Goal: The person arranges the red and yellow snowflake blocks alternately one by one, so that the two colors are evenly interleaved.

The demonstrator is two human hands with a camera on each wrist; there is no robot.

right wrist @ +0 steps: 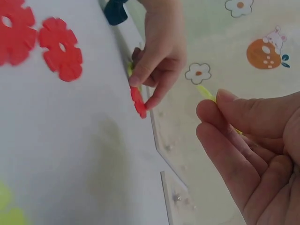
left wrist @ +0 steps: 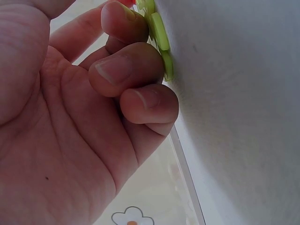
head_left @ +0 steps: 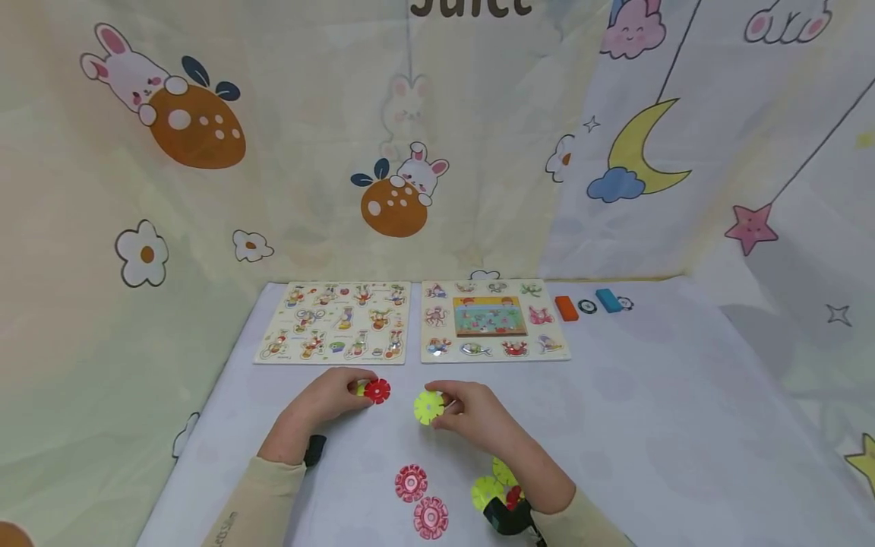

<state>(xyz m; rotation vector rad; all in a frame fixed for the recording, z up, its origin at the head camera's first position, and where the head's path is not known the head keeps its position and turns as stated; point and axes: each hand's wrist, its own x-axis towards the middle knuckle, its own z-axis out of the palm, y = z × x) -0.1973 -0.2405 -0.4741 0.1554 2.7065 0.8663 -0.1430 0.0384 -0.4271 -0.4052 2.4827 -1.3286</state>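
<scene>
My left hand (head_left: 336, 395) holds a red notched plastic disc (head_left: 378, 391) and a yellow-green notched disc (left wrist: 160, 31) by their edges, low over the white table. The two discs overlap in the head view, and fingers cover much of the yellow-green one. To the right, my right hand (head_left: 475, 414) pinches a single yellow-green notched disc (head_left: 428, 408) between thumb and fingers, its face toward the head camera. In the right wrist view this disc shows only as a thin edge (right wrist: 206, 93) behind the fingertips. A gap separates the two hands.
Two red notched discs (head_left: 411, 483) lie near the front of the table (head_left: 355, 456). Yellow-green discs (head_left: 487, 492) with a red one sit by the right wrist. Behind the hands are two picture puzzle boards (head_left: 414, 358); orange (head_left: 567, 308) and blue blocks (head_left: 608, 300) lie at the back right.
</scene>
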